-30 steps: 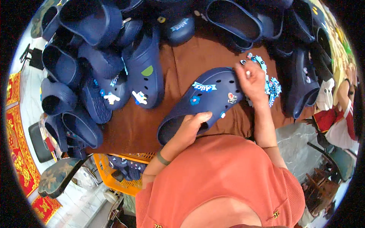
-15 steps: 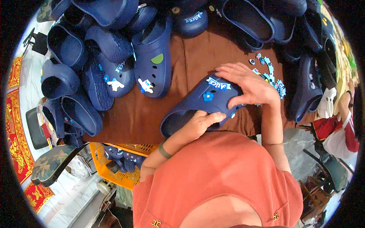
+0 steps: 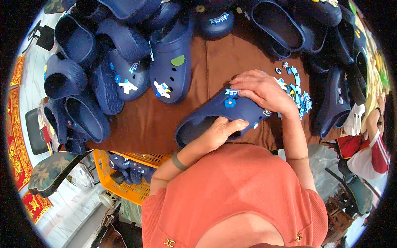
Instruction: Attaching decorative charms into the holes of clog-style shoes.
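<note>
Since 1 s ago the right hand (image 3: 264, 91) has dropped flat onto the toe of the navy clog (image 3: 219, 118) on the brown cloth (image 3: 140, 120), while the left hand (image 3: 219, 131) grips its heel opening, the best hold on what looks like light, bendy foam.

Heaped navy clogs (image 3: 78, 74) around a brown cloth (image 3: 140, 120), yellow crate (image 3: 124, 182) below its edge.

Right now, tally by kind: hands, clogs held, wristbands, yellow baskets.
Hands: 2 (left hand, right hand)
Clog: 1
Wristband: 1
Basket: 1
Total: 5
</note>
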A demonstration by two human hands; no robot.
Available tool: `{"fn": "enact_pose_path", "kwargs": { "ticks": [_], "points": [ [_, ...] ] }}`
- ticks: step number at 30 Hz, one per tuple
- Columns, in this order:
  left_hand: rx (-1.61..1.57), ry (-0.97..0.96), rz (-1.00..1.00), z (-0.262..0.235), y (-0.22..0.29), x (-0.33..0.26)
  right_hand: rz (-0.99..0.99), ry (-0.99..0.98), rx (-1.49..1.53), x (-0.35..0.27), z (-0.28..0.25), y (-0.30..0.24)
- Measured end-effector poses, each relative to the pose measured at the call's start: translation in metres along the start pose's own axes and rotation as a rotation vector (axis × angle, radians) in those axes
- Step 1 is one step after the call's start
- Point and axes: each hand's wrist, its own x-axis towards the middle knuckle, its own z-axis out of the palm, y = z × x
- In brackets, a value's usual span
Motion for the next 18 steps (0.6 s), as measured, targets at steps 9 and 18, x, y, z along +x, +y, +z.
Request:
{"fn": "enact_pose_path", "kwargs": {
  "ticks": [9,18],
  "points": [
    [0.029,-0.038,0.012,0.002,0.003,-0.001,-0.085,0.049,0.180,0.004,0.006,-0.007],
    [-0.005,-0.046,0.051,0.001,0.001,0.000,-0.146,0.031,-0.028,0.013,0.006,-0.008]
  ]
}}
